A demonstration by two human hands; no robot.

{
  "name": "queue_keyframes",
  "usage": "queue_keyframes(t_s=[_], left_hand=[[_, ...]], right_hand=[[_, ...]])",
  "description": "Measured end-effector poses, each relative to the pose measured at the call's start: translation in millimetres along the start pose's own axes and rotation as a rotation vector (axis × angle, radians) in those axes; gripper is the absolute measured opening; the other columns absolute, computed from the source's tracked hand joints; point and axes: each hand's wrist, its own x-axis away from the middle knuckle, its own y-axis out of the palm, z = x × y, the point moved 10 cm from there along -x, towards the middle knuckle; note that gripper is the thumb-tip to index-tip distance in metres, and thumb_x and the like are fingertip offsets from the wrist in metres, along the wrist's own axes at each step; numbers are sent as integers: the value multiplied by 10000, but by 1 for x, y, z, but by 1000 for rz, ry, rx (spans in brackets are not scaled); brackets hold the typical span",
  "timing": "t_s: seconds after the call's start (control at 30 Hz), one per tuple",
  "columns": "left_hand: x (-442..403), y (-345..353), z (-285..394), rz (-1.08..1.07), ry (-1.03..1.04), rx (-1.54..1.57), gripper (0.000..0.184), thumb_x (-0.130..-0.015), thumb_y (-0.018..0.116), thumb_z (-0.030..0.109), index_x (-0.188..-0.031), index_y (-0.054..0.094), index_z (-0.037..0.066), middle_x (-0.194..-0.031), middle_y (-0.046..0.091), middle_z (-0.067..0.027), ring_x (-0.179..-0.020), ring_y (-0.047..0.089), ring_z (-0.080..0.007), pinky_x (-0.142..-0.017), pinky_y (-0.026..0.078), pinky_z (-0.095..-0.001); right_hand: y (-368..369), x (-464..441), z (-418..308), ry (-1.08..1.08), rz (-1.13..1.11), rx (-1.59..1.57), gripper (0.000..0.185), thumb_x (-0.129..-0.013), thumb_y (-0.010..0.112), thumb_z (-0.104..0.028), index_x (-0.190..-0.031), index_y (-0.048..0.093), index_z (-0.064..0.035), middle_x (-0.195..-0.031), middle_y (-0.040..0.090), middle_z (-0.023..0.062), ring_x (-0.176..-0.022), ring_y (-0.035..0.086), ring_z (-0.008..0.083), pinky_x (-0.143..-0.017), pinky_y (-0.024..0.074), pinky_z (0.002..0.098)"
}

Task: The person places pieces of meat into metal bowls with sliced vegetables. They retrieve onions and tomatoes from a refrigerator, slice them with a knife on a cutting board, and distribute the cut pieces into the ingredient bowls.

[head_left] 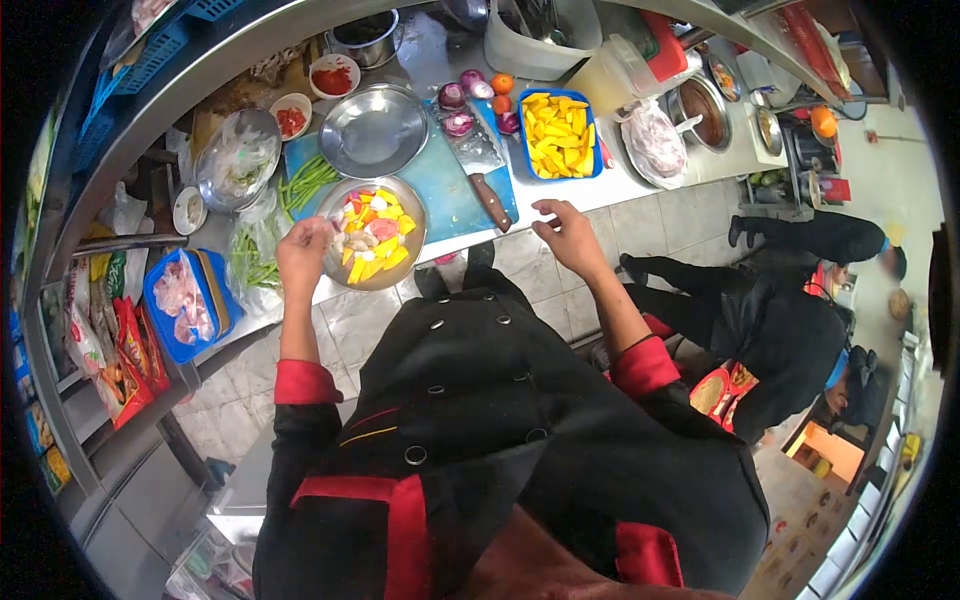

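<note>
My left hand (pixel 305 250) is at the left rim of a metal bowl (pixel 415 240) that holds yellow pieces, onion and pale chunks. Its fingers are curled together; whether something is between them is too small to tell. Out in the air past the counter's front edge, my right hand (pixel 566 235) has its fingers loosely apart and holds nothing. Between the hands, a knife with a brown handle (pixel 490 203) lies on the blue cutting board (pixel 450 215). An empty metal bowl (pixel 373 130) stands behind the filled one. Yellow pieces fill a blue tray (pixel 558 135) at the right.
Green beans (pixel 308 185) lie left of the bowls. Red onions (pixel 457 124) sit behind the board. A blue tray of raw meat (pixel 184 300) stands at the far left, a plate with bagged meat (pixel 655 145) at the right. Two other people (pixel 780 325) are at the right.
</note>
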Motion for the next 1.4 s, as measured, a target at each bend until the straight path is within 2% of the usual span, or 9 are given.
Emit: queue_keyframes(t_s=[0.2, 0.33, 0.47, 0.6, 0.8, 0.87, 1.03, 1.17, 1.4], left_hand=[[4, 14, 17, -97, 26, -155, 374, -869, 760, 209, -1174, 665, 13, -960, 716, -59, -734, 642, -104, -630, 510, -250], [14, -27, 5, 79, -12, -102, 488, -845, 778, 272, -1244, 634, 32, -963, 701, -50, -629, 553, -78, -600, 476, -250], [15, -54, -33, 97, 70, -350, 435, -844, 766, 272, -1192, 652, 37, -860, 708, -90, -658, 631, -127, -600, 487, -283], [35, -36, -71, -122, -169, -296, 367, -859, 741, 343, -1072, 680, 50, -798, 699, -99, -641, 650, -143, -597, 496, -287], [69, 32, -112, -336, -440, 226, 478, -934, 658, 282, -1345, 512, 86, -1132, 683, -67, -829, 694, -162, -685, 571, -286], [67, 33, -123, -216, -394, 426, 432, -940, 637, 201, -1341, 512, 97, -1127, 683, -61, -857, 680, -146, -699, 581, -300], [80, 29, -105, -196, -397, 454, 485, -932, 638, 183, -1381, 477, 99, -1170, 673, -50, -804, 623, -95, -677, 554, -268], [86, 26, -104, -186, -420, 433, 551, -926, 656, 228, -1418, 452, 88, -1178, 670, -44, -803, 603, -72, -663, 522, -231], [95, 29, -98, -206, -420, 418, 460, -954, 598, 134, -1391, 461, 92, -1184, 675, -69, -819, 654, -121, -678, 572, -272]], right_hand=[[-1, -7, -2, 9, -28, 49, 327, -869, 704, -138, -1180, 649, -51, -1087, 665, 144, -863, 673, 240, -769, 542, 342], [-1, -10, 5, -20, 6, 1, 353, -843, 707, -114, -1183, 647, -38, -1098, 661, 178, -829, 676, 260, -773, 546, 361], [0, -7, 0, 23, -13, -6, 341, -852, 708, -111, -1179, 643, -41, -1072, 667, 159, -809, 669, 241, -739, 547, 341], [4, -10, 5, 69, -10, -24, 349, -842, 716, -109, -1179, 641, -61, -1036, 667, 152, -763, 664, 237, -711, 543, 341], [-34, -61, 39, -31, 286, 350, 348, -808, 686, -90, -1154, 654, -71, -1026, 688, 173, -818, 675, 294, -756, 538, 388], [-51, -86, 44, -4, 320, 395, 323, -798, 638, -123, -1120, 645, -109, -1040, 654, 216, -931, 638, 415, -806, 519, 496], [-37, -138, 83, 243, -54, 726, 604, -752, 772, -374, -1285, 589, -155, -1116, 696, 179, -1049, 667, 344, -890, 528, 434], [-12, -139, 82, 275, -205, 832, 697, -783, 713, -518, -1370, 535, -187, -1233, 658, 169, -1127, 641, 341, -929, 512, 460], [8, -160, 85, 238, -203, 982, 679, -804, 685, -521, -1355, 484, -177, -1176, 642, 269, -1118, 632, 397, -927, 516, 480]])
